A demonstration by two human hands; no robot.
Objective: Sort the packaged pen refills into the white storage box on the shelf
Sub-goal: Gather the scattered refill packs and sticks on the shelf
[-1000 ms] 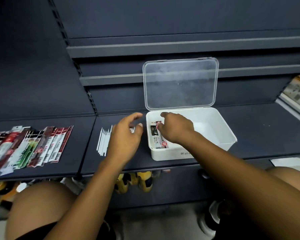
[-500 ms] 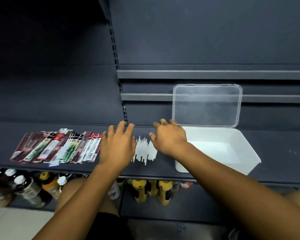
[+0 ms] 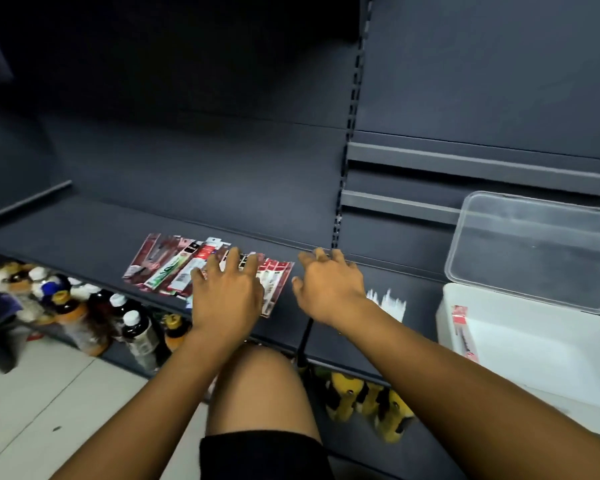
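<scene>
A row of packaged pen refills (image 3: 174, 268) in red, green and white wrappers lies on the dark shelf (image 3: 84, 233). My left hand (image 3: 227, 292) lies flat over the right end of that row, fingers spread. My right hand (image 3: 329, 285) hovers just right of the packs with loosely curled fingers, holding nothing. The white storage box (image 3: 534, 355) stands at the far right with its clear lid (image 3: 537, 251) raised. One red pack (image 3: 463, 327) leans against the box's left inner wall.
A small fan of white strips (image 3: 390, 301) lies on the shelf between my right hand and the box. Bottles (image 3: 136, 327) stand on the floor under the shelf at left, yellow items (image 3: 364, 396) under it at right. My knee (image 3: 257, 382) is below the shelf edge.
My right hand left the pack in the box and both hands moved left along the shelf. My left hand now covers the refill packs. The view has swung left.
</scene>
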